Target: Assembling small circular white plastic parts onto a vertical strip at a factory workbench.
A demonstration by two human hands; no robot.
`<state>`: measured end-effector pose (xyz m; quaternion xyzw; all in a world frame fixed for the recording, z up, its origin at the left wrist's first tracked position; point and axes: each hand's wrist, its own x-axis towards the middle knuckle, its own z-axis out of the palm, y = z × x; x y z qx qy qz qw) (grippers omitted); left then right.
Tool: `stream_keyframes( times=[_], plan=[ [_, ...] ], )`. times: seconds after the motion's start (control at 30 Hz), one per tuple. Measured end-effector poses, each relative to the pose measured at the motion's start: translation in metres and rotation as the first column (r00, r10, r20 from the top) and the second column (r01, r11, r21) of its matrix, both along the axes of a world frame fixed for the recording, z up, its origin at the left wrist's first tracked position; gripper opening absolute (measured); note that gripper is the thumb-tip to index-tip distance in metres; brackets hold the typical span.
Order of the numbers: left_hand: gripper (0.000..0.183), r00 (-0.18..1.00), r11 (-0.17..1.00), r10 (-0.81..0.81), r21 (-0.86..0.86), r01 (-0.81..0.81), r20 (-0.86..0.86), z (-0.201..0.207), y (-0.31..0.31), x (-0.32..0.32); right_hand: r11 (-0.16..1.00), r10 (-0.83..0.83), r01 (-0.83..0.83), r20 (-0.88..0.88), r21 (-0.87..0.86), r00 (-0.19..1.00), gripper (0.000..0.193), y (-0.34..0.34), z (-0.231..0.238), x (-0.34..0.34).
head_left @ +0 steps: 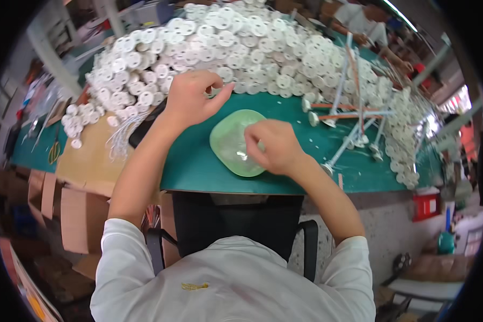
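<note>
My left hand (194, 99) is raised over the table in front of the white pile, its fingers curled and its thumb tip close to the forefinger. Whether something small is between them I cannot make out. Over the right side of a light green bowl (224, 140), my right hand (273, 146) is closed in a pinch, and its fingertips hide what they may hold. Small shiny, clear or silvery pieces (240, 152) lie in the bowl. Behind both hands rises a big heap of round white discs (225, 38) with small slots or holes.
White tubes with round ends and orange strips (344, 110) lie crosswise on the green table (198, 174) at right. At left are a dark flat object (145, 126), thin white wires (124, 134), scissors (54, 152) and a cardboard sheet (86, 166). Another person (362, 24) sits far right.
</note>
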<state>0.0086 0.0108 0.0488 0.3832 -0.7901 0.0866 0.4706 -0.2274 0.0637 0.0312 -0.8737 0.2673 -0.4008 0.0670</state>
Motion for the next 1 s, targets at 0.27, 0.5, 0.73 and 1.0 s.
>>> stream_keyframes(
  times=[0.27, 0.5, 0.73, 1.0],
  plan=[
    [0.015, 0.977, 0.969, -0.211, 0.134, 0.207, 0.014, -0.041, -0.021, 0.011, 0.809, -0.561, 0.564, -0.074, 0.165, 0.825, 0.01, 0.06, 0.002, -0.139],
    [0.02, 0.986, 0.977, -0.167, 0.14, 0.163, 0.021, -0.058, -0.023, 0.017, 0.674, -0.691, 0.736, -0.41, -0.069, 0.595, 0.021, 0.037, 0.033, -0.164],
    [0.019, 0.982, 0.978, -0.185, 0.089, 0.188, -0.038, -0.042, -0.021, 0.009, 0.581, -0.661, 0.813, -0.563, 0.035, 0.496, 0.029, 0.08, -0.004, -0.1],
    [0.018, 0.973, 0.972, -0.192, 0.111, 0.206, -0.126, -0.047, -0.024, 0.007, 0.909, -0.415, 0.4, 0.173, 0.119, 0.893, 0.027, 0.055, 0.026, -0.007]
  ],
)
